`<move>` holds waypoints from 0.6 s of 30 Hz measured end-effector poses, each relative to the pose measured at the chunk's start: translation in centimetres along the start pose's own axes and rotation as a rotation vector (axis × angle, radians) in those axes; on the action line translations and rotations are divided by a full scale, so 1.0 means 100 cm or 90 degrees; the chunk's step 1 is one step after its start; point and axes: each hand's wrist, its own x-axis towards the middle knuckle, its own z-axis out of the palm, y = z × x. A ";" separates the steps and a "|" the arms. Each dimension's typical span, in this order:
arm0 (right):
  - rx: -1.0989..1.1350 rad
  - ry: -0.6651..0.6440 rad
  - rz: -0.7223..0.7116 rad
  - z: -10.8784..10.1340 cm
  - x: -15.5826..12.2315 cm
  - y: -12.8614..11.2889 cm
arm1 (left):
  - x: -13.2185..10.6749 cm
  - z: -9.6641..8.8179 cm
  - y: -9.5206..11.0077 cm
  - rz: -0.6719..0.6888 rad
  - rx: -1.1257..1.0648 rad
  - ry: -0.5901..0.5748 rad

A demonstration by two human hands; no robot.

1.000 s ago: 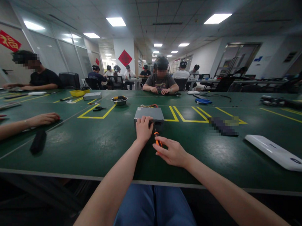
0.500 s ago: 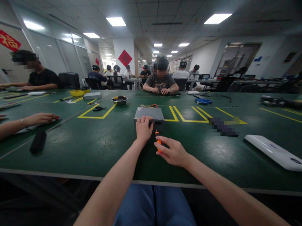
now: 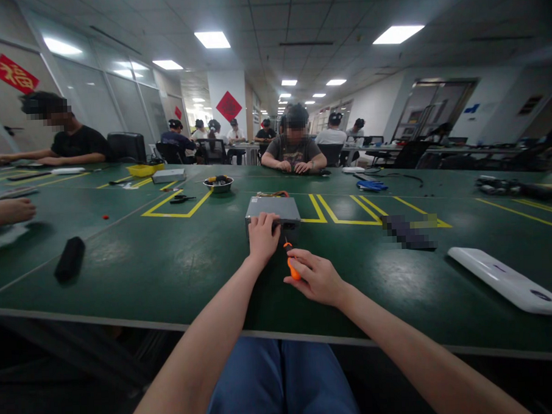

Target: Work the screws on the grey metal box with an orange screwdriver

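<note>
A grey metal computer power supply (image 3: 283,208) with a bundle of coloured cables at its back sits on the green table in front of me. Bent over its near left edge, the fingers of my left hand (image 3: 262,239) grip the casing. My right hand (image 3: 319,279) holds a screwdriver (image 3: 294,269) with an orange and black handle between thumb and fingers. The screwdriver's thin tip points forward at the unit's near side; whether it touches is too small to tell.
A metal bowl (image 3: 219,184) of tools and a small black tool (image 3: 182,199) lie beyond, left. A black case (image 3: 70,259) is nearer left, beside a co-worker's hand (image 3: 11,210). At right are blue gloves (image 3: 371,185) and a white device (image 3: 508,279). Another person (image 3: 296,148) sits opposite.
The screwdriver's handle has turned and shifted slightly in my right hand. My left hand stays on the power supply. At the left, the co-worker's hand has drawn back, leaving a small red item.
</note>
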 end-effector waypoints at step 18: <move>0.028 -0.018 0.018 0.003 -0.002 0.001 | 0.000 0.000 0.000 0.005 0.000 0.007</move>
